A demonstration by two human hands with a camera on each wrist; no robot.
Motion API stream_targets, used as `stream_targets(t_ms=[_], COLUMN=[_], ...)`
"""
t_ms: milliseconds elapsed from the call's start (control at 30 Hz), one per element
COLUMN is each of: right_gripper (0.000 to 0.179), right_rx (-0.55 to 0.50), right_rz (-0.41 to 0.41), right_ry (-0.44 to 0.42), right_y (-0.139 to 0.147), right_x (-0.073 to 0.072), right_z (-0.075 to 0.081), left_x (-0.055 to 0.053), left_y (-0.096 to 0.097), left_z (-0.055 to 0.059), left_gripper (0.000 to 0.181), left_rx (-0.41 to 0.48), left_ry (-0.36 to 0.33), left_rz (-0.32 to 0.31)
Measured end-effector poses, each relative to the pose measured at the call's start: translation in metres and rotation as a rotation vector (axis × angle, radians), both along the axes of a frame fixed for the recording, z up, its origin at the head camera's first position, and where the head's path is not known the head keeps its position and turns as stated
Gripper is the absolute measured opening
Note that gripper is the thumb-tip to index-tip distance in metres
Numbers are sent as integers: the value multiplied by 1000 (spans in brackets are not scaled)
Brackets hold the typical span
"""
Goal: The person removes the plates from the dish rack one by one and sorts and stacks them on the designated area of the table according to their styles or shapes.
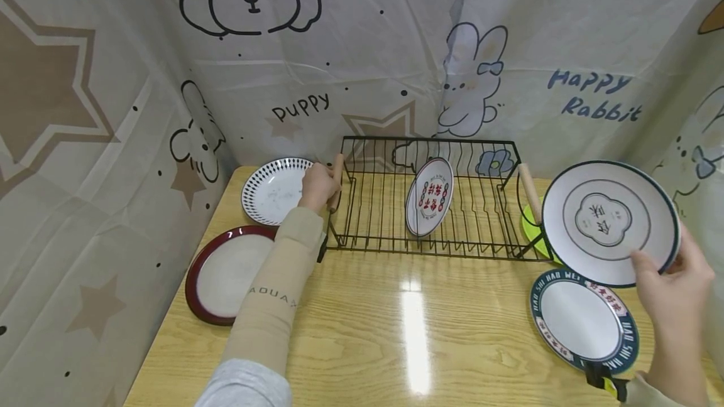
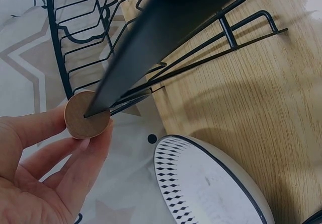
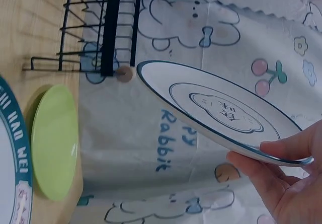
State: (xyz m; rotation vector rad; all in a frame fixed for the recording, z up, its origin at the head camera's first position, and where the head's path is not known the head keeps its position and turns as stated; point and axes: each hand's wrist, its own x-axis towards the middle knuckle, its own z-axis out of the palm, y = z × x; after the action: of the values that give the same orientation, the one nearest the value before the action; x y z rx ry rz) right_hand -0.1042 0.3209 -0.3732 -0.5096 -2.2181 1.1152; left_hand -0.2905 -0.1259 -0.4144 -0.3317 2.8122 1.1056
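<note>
A black wire dish rack (image 1: 384,247) with wooden handles stands at the back of the table. My left hand (image 1: 318,187) grips its left wooden handle (image 2: 86,114), thumb and fingertips around the round end in the left wrist view. One oval-looking white plate with red lettering (image 1: 430,200) stands upright in the rack's slots. At the right, my right hand (image 1: 675,275) pinches the edge of a white plate with a dark blue rim (image 1: 611,187), thumb on its face and fingers beneath. That plate is tilted and held up off the table, beside the rack's right handle (image 3: 124,74).
Left of the rack lie a white dish with a black diamond border (image 1: 277,187) and a maroon-rimmed plate (image 1: 198,281). Below the held plate are a green-rimmed lettered plate (image 1: 588,325) and a lime green plate (image 3: 55,143). A printed curtain (image 1: 384,49) hangs behind the wooden table (image 1: 351,331).
</note>
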Motion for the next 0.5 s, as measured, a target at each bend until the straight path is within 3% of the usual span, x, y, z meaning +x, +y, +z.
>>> stream_targets(t_ms=[133, 300, 500], right_gripper=[63, 60, 63], right_rx=[-87, -259, -263], right_rz=[-52, -203, -317], right_ry=[-55, -208, -306], right_y=[12, 27, 36], right_x=[9, 19, 27], right_z=[-7, -16, -24], left_x=[0, 0, 0], left_y=[0, 0, -1], left_z=[0, 0, 1], left_gripper=[15, 14, 13], left_rx=[1, -9, 3], left_ry=[2, 9, 23], left_rz=[1, -4, -7])
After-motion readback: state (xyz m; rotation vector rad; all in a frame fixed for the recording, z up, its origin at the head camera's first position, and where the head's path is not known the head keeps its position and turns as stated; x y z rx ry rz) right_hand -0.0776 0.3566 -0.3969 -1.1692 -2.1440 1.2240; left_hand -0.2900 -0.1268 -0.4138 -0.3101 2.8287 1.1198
